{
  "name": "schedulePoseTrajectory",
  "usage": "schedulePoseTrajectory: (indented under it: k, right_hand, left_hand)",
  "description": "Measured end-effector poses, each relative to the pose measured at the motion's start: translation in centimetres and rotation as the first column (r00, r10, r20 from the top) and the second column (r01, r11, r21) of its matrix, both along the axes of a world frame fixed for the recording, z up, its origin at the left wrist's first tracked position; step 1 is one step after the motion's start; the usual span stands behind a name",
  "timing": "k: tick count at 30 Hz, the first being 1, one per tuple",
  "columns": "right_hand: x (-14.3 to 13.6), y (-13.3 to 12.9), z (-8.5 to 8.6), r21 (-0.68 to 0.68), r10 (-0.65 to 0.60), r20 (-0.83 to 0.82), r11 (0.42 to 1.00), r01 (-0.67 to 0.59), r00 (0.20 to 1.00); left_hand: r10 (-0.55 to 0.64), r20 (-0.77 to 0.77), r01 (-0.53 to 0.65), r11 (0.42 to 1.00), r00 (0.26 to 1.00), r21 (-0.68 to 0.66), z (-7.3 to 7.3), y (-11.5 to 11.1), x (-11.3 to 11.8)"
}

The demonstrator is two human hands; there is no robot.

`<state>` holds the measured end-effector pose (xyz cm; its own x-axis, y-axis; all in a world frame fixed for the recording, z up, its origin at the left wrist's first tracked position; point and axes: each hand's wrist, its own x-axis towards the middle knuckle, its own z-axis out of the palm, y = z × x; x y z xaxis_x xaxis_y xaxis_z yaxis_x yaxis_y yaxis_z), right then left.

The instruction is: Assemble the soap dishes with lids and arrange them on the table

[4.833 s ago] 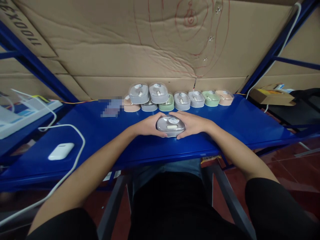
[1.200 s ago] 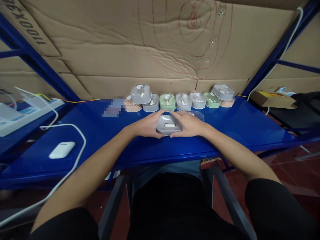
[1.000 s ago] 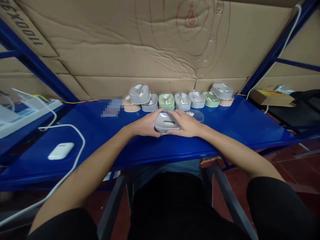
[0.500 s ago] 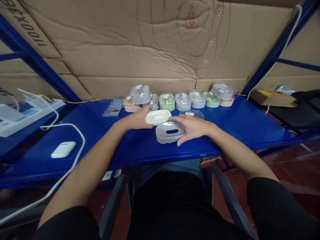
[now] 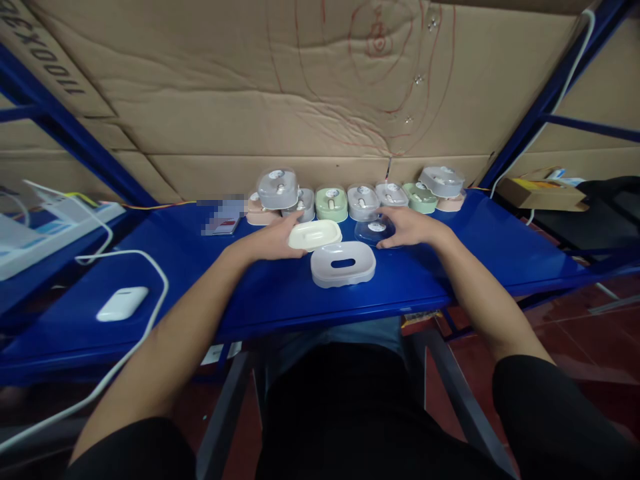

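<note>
— Lettering (image 5: pixel 49 55): which part can be read?
— "1100X3", slanted and upside down on the cardboard (image 5: pixel 200 120) at upper left; the rest runs out of view. Round labels (image 5: pixel 332 193) on the lidded boxes (image 5: pixel 331 205) are too small to read.
— And the containers?
— Seven boxes, peach, grey and green, form a row at the back of the blue table (image 5: pixel 465 267); two grey ones sit on top, one at each end. Pale bars show through their clear covers.
— The hands?
— The left hand (image 5: pixel 275 238) grips the left end of a cream tray (image 5: pixel 327 231). The right hand (image 5: pixel 413 228) curves around the right end of a loose clear lid (image 5: pixel 374 231); whether it grips cannot be told.
— Between them?
— A grey slotted shell (image 5: pixel 343 275), nearer the table's front edge, the blue surface visible through its slot.
</note>
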<state>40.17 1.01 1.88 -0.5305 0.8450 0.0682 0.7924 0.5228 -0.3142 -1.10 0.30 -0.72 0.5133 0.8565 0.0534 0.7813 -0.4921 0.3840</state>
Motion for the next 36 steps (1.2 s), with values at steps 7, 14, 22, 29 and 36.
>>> schedulePoseTrajectory:
  k: [7, 14, 22, 29, 36]
  right_hand:
    - [-3.8, -4.3, 0.9, 0.238, 0.319, -0.242, 0.935, -0.263, 0.916]
    - [-7.3, -6.1, -1.3, 0.229, 0.415, -0.108, 0.895, -0.383, 0.904]
    - [-7.3, -5.5, -2.0, 0.236, 0.416, -0.07, 0.89, -0.39, 0.907]
    - [-7.3, -5.5, -2.0, 0.246, 0.407, -0.109, 0.895, -0.372, 0.907]
    - [-7.5, -5.5, -1.8, 0.197, 0.378, -0.077, 0.913, -0.358, 0.922]
  left_hand:
    - [-0.018, 0.027, 0.018, 1.0, 0.999, 0.006, -0.4, 0.2, -0.1]
    - [-0.021, 0.036, 0.021, 1.0, 0.999, 0.008, -0.4, 0.2, -0.1]
    - [-0.04, 0.015, 0.04, 0.999, 0.999, 0.034, -0.7, 0.4, -0.4]
    - [-0.042, 0.033, 0.041, 0.999, 0.999, 0.022, -0.4, 0.2, -0.3]
    - [-0.035, 0.029, 0.035, 0.999, 0.999, 0.006, -0.1, -0.1, -0.1]
